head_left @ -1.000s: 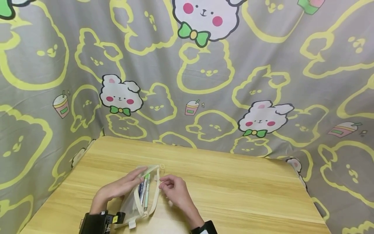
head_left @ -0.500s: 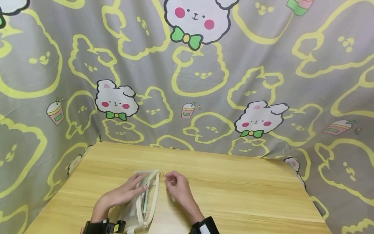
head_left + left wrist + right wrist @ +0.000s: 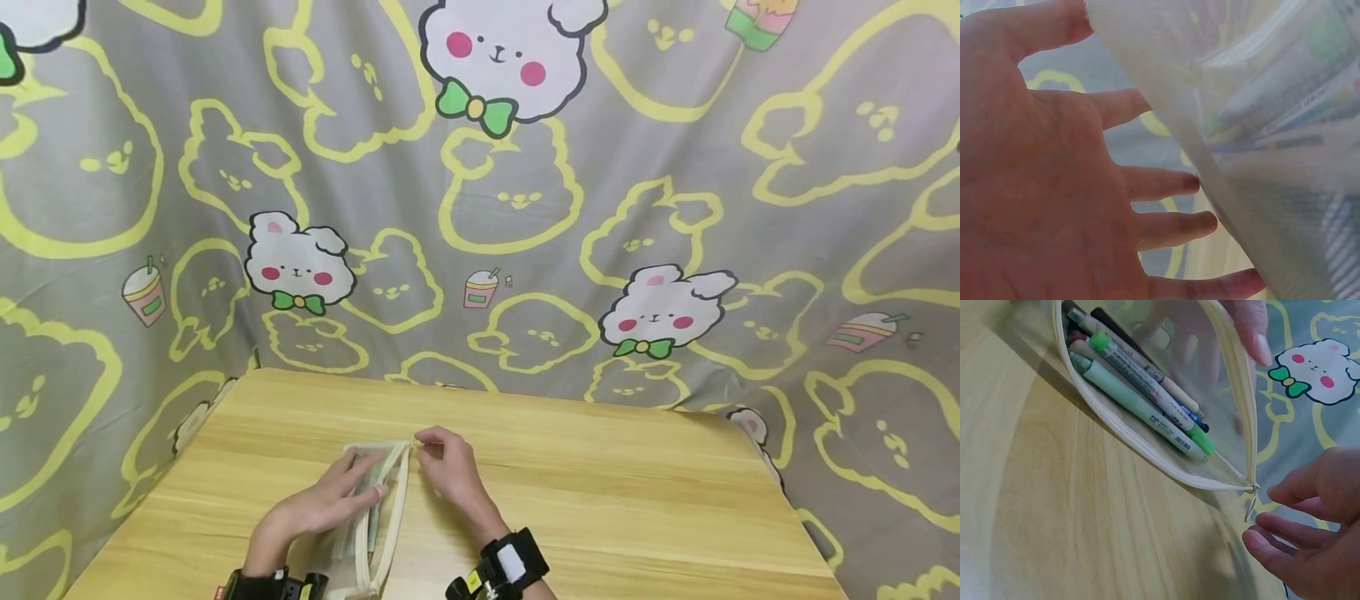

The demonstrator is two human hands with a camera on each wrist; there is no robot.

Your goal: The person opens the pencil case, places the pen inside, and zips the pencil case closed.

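A see-through zip pencil pouch (image 3: 347,554) with cream edging stands on the table, its zip mouth gaping. Several pens (image 3: 1141,394) lie inside, some with green caps or barrels. My left hand (image 3: 318,504) rests against the pouch's side with straight, spread fingers; in the right wrist view its thumb (image 3: 1254,331) lies at the zip edge. In the left wrist view the fingertips touch the pouch's clear wall (image 3: 1210,169). By the far zip end, my right hand (image 3: 1310,519) has thumb and fingers bent around the ring-shaped zip pull (image 3: 1251,505), with a small gap between them.
The wood-grain table (image 3: 600,492) extends to the right of the hands. A grey curtain (image 3: 525,200) printed with bunnies and yellow outlines hangs behind and at both sides of the table.
My right hand has moved from the pouch's right edge up to the ring at the far zip end. The left hand stays against the pouch, and the mouth looks narrower from the head view.
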